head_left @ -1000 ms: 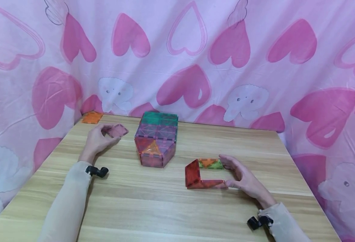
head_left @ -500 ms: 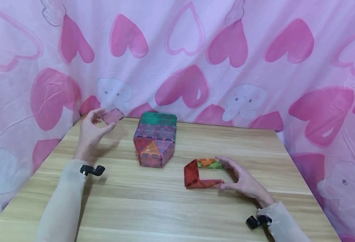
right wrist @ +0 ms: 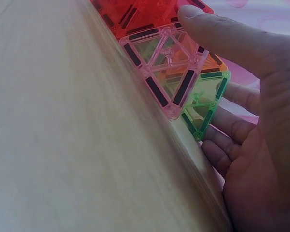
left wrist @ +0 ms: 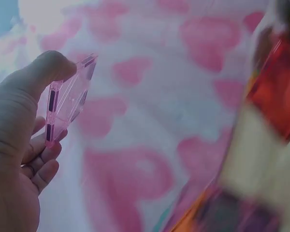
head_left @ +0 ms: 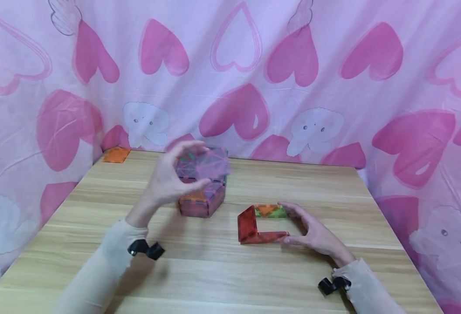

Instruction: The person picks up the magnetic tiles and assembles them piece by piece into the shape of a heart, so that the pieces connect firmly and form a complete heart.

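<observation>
A pink see-through square magnetic tile (head_left: 215,163) is pinched between the thumb and fingers of my left hand (head_left: 169,176). It is held above the table, in front of the larger tile structure (head_left: 201,207) and hiding part of it. My right hand (head_left: 313,231) grips a smaller, three-sided magnetic-tile frame (head_left: 248,224) at its right end, thumb at the near wall and fingers at the far one. In the right wrist view, a pink triangular tile (right wrist: 157,67) and a green triangular tile (right wrist: 200,104) stand between thumb and fingers, with red tiles (right wrist: 145,17) beyond.
An orange tile (head_left: 116,154) lies flat at the table's back left corner. The larger structure stands toward the back. A pink heart-patterned curtain (head_left: 238,109) rises behind the wooden table (head_left: 215,279) and along both sides.
My left hand has lifted the pink tile from the back left and carried it right, in front of the larger structure. My right hand stays at the small frame.
</observation>
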`<action>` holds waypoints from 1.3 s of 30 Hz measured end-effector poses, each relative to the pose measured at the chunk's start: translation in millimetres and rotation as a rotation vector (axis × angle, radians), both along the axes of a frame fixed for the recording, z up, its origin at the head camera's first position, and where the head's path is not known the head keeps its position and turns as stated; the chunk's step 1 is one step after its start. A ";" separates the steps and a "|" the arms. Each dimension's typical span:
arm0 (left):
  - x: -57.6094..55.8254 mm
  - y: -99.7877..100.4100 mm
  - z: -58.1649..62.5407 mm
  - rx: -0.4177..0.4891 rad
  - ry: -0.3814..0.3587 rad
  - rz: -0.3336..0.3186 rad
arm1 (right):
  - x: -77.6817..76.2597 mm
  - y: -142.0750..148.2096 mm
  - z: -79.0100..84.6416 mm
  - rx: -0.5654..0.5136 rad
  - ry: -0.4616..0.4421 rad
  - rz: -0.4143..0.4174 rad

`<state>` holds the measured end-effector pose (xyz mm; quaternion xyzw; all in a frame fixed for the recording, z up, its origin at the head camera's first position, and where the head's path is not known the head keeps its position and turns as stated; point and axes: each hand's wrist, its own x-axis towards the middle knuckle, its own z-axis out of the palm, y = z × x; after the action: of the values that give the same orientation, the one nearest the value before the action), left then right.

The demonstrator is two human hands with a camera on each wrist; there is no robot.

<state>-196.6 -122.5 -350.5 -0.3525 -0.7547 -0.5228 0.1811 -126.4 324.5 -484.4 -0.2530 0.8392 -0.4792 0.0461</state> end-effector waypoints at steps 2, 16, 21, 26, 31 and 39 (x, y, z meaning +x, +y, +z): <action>7.6 21.5 -5.6 -0.024 0.007 -0.042 | -0.4 0.6 -0.6 0.011 0.000 -0.009; 31.7 127.6 -85.9 -0.239 -0.106 -0.137 | -1.8 0.3 -0.9 -0.016 -0.023 -0.001; 34.2 136.0 -103.2 -0.293 -0.141 -0.120 | -3.2 -1.2 -1.6 -0.020 0.007 0.018; 34.5 135.9 -110.1 -0.302 -0.174 -0.149 | -3.1 -0.9 0.1 -0.029 -0.004 0.018; 34.4 134.0 -114.1 -0.335 -0.213 -0.149 | -3.3 -0.7 0.4 -0.024 0.001 0.019; 36.1 134.5 -116.9 -0.364 -0.273 -0.147 | -1.4 -0.3 -1.2 -0.016 -0.016 -0.001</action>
<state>-160.5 12.0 -467.4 -0.3593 -0.8264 -0.4328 -0.0273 -127.7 324.2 -485.5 -0.2493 0.8351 -0.4878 0.0505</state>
